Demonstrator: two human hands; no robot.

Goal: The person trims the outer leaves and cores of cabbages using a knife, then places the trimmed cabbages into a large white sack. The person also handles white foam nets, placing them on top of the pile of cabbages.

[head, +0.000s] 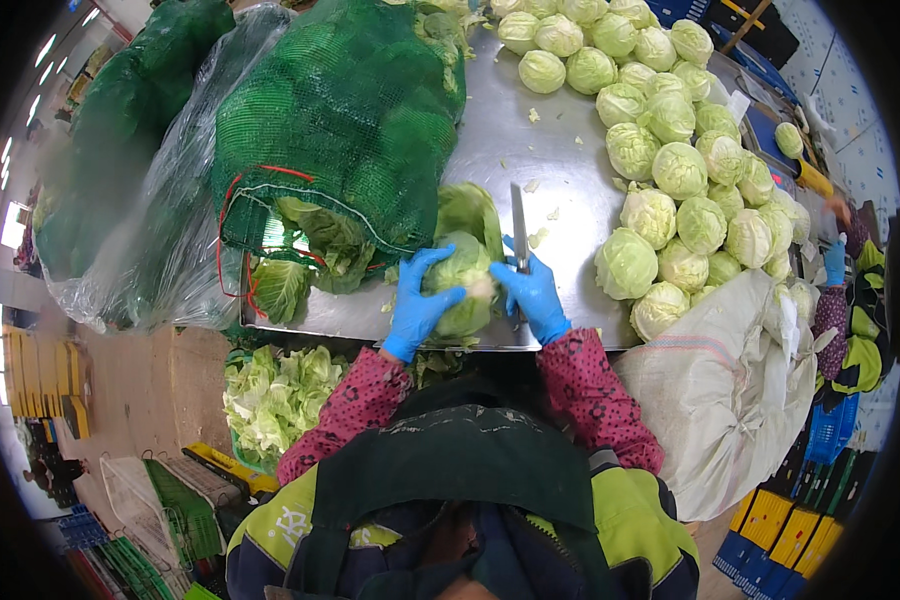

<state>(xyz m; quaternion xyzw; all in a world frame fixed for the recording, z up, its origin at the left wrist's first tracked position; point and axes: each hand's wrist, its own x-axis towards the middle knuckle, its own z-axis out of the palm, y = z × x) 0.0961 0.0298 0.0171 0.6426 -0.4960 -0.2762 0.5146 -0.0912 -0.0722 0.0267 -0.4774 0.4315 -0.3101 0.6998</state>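
Note:
My left hand [422,300], in a blue glove, holds the left side of a green cabbage head [461,262] near the front edge of the steel table [360,315]. A large outer leaf stands loose behind the head. My right hand [531,294], also gloved in blue, grips the handle of a knife [520,217] whose blade points away from me; its fingertips reach the cabbage's right side. A green mesh sack [337,112] of cabbages lies to the left, its mouth towards me, with red and white cords around it and leaves showing inside.
Many trimmed cabbages [679,171] are piled on the right. A white woven sack [712,390] bulges at the front right. Loose leaves [277,397] fill a container below the table's left edge. A plastic-wrapped mesh sack [135,172] stands far left. Another person [847,300] works at far right.

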